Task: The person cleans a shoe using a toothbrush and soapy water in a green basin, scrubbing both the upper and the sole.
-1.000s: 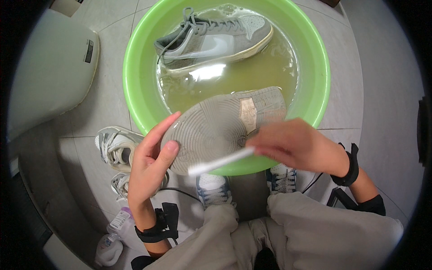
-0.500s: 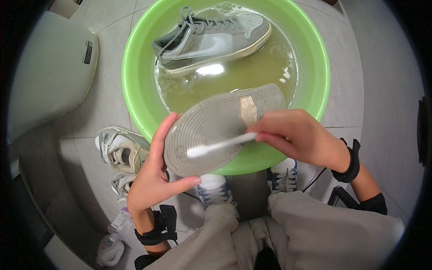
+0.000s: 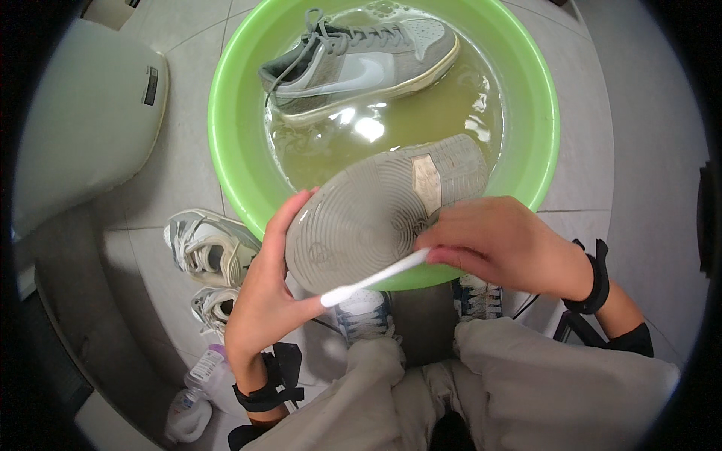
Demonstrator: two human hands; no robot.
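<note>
Over green basin (image 3: 241, 173), ridged rubber sole (image 3: 376, 214)

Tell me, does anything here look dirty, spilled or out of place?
The water in the green basin is murky yellow-brown, with a grey sneaker lying in it. Nothing looks spilled on the tiled floor.

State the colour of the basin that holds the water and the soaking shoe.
The basin is bright green, shown best in the head view.
</note>
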